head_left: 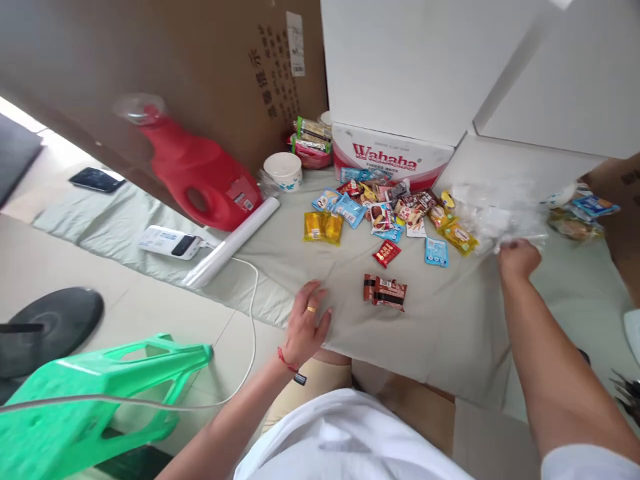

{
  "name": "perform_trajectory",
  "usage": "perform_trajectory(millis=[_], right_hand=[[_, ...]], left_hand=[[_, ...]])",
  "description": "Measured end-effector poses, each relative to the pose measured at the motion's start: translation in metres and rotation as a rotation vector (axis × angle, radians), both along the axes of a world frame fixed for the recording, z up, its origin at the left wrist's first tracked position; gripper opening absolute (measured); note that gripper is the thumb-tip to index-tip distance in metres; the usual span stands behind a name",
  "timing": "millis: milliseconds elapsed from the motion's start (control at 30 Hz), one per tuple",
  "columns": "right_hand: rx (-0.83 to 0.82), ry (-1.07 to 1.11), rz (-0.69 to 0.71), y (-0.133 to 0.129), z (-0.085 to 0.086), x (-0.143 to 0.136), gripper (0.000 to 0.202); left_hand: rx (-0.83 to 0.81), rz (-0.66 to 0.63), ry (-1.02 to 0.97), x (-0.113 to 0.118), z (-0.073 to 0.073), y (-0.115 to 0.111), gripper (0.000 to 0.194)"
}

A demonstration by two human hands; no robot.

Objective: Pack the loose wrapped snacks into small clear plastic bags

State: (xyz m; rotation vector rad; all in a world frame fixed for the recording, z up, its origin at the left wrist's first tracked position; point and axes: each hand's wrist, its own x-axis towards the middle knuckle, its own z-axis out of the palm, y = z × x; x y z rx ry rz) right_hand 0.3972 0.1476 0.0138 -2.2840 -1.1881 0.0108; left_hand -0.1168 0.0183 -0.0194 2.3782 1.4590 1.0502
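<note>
My left hand [306, 321] rests on the cloth near the table's front edge, fingers apart and slightly bent, holding nothing. Out to the right, my right hand [520, 259] is closed on the near edge of a clear plastic bag [500, 217]; its fingertips are partly hidden. Between the hands lie two brown snack packets [386, 292], overlapping. Behind them are a small red packet [387, 253], a light blue packet [437, 252] and a pair of yellow packets [323, 227]. A mixed heap of wrapped snacks [383, 217] spreads farther back.
At the back stand a Wahaha carton [390, 150], a paper cup [284, 171] and a red jug [205, 173]. A clear roll [233, 243] and a white power bank [169, 242] with a cable lie left. A green stool [110, 380] is on the floor. More packets [575, 223] lie far right.
</note>
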Motion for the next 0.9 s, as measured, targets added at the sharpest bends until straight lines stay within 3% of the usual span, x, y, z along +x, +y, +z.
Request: perform_trajectory(millis=[100, 200, 267, 367, 433, 500, 600, 667, 733, 900], right_hand=[[0.092, -0.039, -0.156, -0.028, 0.002, -0.013, 0.041], [0.193, -0.133, -0.123, -0.084, -0.002, -0.046, 0.036], [0.174, -0.164, -0.069, -0.122, -0.01, -0.07, 0.036], [0.114, -0.157, -0.044, -0.162, -0.025, -0.092, 0.037], [0.023, -0.131, -0.083, -0.175, -0.035, -0.095, 0.036], [-0.082, -0.11, -0.139, -0.179, -0.042, -0.091, 0.034], [-0.176, -0.122, -0.146, -0.178, -0.047, -0.085, 0.033], [-0.205, -0.148, -0.122, -0.177, -0.048, -0.083, 0.033], [-0.23, -0.161, -0.12, -0.176, -0.048, -0.082, 0.033], [-0.266, -0.154, -0.141, -0.175, -0.048, -0.083, 0.033]], left_hand=[[-0.039, 0.197, -0.104, -0.029, -0.002, 0.01, 0.021], [-0.068, 0.368, -0.232, -0.038, 0.005, 0.054, 0.017], [-0.097, 0.439, -0.294, -0.031, 0.014, 0.105, 0.02], [-0.116, 0.407, -0.239, -0.011, 0.031, 0.205, 0.02], [-0.185, 0.359, -0.148, -0.001, 0.041, 0.275, 0.024], [-0.239, 0.331, -0.058, 0.005, 0.05, 0.337, 0.043], [-0.288, 0.243, 0.003, 0.008, 0.056, 0.406, 0.064], [-0.331, 0.242, 0.013, 0.012, 0.054, 0.432, 0.069], [-0.376, 0.258, 0.029, 0.02, 0.048, 0.445, 0.067], [-0.386, 0.402, 0.064, 0.035, 0.043, 0.432, 0.043]])
